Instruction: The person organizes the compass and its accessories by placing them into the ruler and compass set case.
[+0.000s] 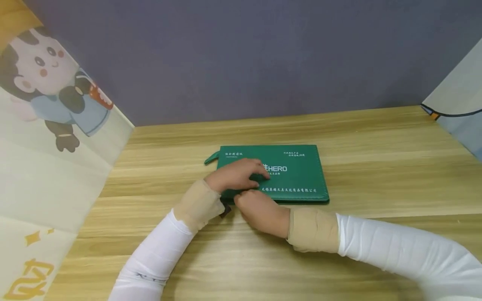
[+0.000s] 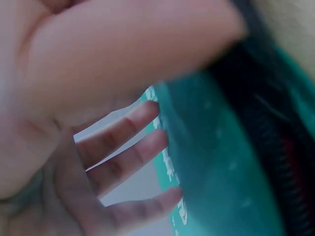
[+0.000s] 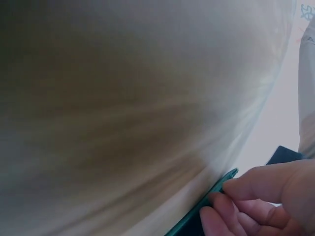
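Note:
A flat green zip case (image 1: 301, 177) with white HERO lettering lies on the table, a short strap (image 1: 211, 158) sticking out at its far left corner. My left hand (image 1: 238, 173) rests on the left part of its top, fingers extended loosely over the cover. At the near edge, my right hand (image 1: 262, 212) has its fingers curled, with thumb and index pinching at the zipped side; the zipper pull itself is hidden. The left wrist view shows the dark zipper (image 2: 278, 157) along the edge. In the right wrist view the fingertips meet beside the case's edge (image 3: 194, 211).
The case lies on a wood-grain table (image 1: 376, 167). A grey-blue panel (image 1: 263, 62) stands behind it, and a pale wall (image 1: 22, 167) with a cartoon figure (image 1: 56, 75) rises at the left. Another pale panel (image 1: 461, 88) borders the right side.

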`<state>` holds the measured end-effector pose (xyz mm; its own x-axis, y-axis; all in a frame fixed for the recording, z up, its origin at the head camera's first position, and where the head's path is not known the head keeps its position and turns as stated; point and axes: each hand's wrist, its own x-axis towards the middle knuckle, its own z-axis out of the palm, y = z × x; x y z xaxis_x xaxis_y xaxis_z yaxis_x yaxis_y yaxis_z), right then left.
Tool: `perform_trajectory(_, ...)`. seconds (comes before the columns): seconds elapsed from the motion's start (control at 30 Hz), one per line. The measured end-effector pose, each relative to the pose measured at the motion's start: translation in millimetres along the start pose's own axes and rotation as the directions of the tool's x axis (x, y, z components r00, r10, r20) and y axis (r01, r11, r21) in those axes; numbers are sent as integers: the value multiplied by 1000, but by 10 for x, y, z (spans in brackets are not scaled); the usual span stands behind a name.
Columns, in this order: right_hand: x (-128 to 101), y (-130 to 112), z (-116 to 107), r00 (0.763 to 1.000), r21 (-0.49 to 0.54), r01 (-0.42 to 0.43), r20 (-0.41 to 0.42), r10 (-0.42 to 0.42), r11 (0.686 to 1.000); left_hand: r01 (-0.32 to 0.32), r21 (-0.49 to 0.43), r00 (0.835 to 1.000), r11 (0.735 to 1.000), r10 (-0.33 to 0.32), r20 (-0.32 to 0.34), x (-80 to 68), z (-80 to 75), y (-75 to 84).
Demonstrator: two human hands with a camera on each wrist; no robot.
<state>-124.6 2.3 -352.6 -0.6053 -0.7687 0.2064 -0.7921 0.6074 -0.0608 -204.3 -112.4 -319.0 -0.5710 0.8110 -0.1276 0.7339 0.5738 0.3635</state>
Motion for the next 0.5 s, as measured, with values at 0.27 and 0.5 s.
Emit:
perform_trajectory(0.27,136,-88,31,999,91,-32,11,31,995,-21,-16,996,1000,22,91,18,-124,18)
perform_trajectory(0.5,186,-86,58,999,229,-39,-29,46,973,-31,-9,995,999,32,91,4,-130,15)
